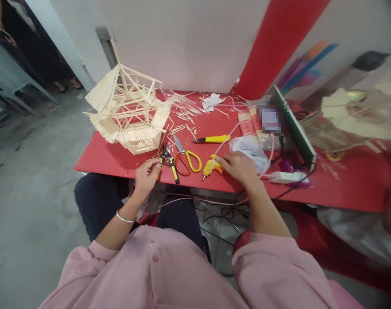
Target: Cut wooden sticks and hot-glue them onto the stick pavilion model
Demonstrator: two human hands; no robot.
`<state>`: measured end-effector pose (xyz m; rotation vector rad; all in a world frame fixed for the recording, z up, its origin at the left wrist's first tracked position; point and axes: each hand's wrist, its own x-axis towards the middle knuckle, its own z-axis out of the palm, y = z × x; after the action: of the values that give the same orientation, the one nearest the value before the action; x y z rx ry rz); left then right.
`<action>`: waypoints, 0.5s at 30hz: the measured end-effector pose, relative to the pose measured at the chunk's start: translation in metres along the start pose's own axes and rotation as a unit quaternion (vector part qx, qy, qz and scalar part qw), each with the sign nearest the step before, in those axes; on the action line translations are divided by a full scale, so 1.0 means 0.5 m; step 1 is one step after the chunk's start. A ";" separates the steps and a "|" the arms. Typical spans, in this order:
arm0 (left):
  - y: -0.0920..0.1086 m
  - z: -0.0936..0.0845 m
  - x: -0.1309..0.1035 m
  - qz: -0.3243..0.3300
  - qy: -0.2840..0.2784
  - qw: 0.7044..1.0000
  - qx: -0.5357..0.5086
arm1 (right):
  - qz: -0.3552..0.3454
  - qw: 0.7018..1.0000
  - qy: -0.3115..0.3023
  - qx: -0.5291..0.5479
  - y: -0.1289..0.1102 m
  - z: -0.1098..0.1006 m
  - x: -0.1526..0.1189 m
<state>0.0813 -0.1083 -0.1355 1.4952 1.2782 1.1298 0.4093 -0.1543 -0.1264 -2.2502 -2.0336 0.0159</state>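
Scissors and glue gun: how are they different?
The scissors are red, yellow and silver; the glue gun is mostly yellow. The scissors point up the picture, the glue gun down. The right hand touches the glue gun, not the scissors. Both have some yellow.

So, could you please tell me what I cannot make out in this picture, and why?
All in the head view:
- Left hand: whether it pinches anything small; its curled fingers hide this.
- Glue gun: the part covered by the right hand.
- Stick model: much of its far side, behind its own front.
- Boxy item: what it is; pixelation blurs it.
- Person at upper left: cut off by the top edge.
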 end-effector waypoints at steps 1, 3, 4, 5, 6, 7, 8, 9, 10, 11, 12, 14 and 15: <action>0.002 -0.003 0.001 -0.009 0.008 1.000 -0.003 | -0.005 0.999 0.031 -0.021 -0.005 -0.007 0.001; 0.006 -0.003 0.006 -0.014 0.023 1.000 -0.009 | -0.026 0.997 0.069 -0.019 -0.024 -0.031 0.008; 0.009 0.000 0.009 -0.017 0.028 0.999 -0.017 | -0.042 0.997 0.069 0.006 -0.038 -0.046 0.017; 0.011 0.005 0.013 -0.022 0.029 0.999 -0.029 | -0.064 0.996 0.056 0.038 -0.054 -0.060 0.031; 0.012 0.013 0.018 -0.027 0.027 0.998 -0.044 | -0.084 0.994 0.033 0.062 -0.071 -0.073 0.052; 0.014 0.022 0.024 -0.031 0.021 0.998 -0.060 | -0.098 0.993 0.005 0.072 -0.089 -0.083 0.077; 0.015 0.032 0.031 -0.030 0.012 0.997 -0.070 | -0.104 0.992 -0.022 0.067 -0.106 -0.089 0.108; 0.017 0.042 0.038 -0.022 0.002 0.997 -0.071 | -0.105 0.992 -0.051 0.044 -0.122 -0.092 0.143; 0.020 0.052 0.046 -0.008 -0.005 0.998 -0.065 | -0.100 0.992 -0.074 0.012 -0.136 -0.091 0.181; 0.022 0.061 0.054 0.010 -0.011 0.998 -0.055 | -0.093 0.991 -0.092 -0.019 -0.148 -0.087 0.219; 0.026 0.069 0.061 0.026 -0.016 0.999 -0.044 | -0.087 0.990 -0.102 -0.031 -0.159 -0.080 0.256; 0.031 0.080 0.072 0.048 -0.016 0.998 -0.030 | -0.068 0.989 -0.120 -0.052 -0.172 -0.060 0.321; 0.032 0.084 0.075 0.053 -0.015 0.998 -0.030 | -0.053 0.988 -0.130 -0.059 -0.176 -0.049 0.348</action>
<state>0.1283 -0.0748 -0.1257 1.5448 1.1467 1.1997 0.3422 0.0253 -0.0829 -2.3105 -2.3411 0.1939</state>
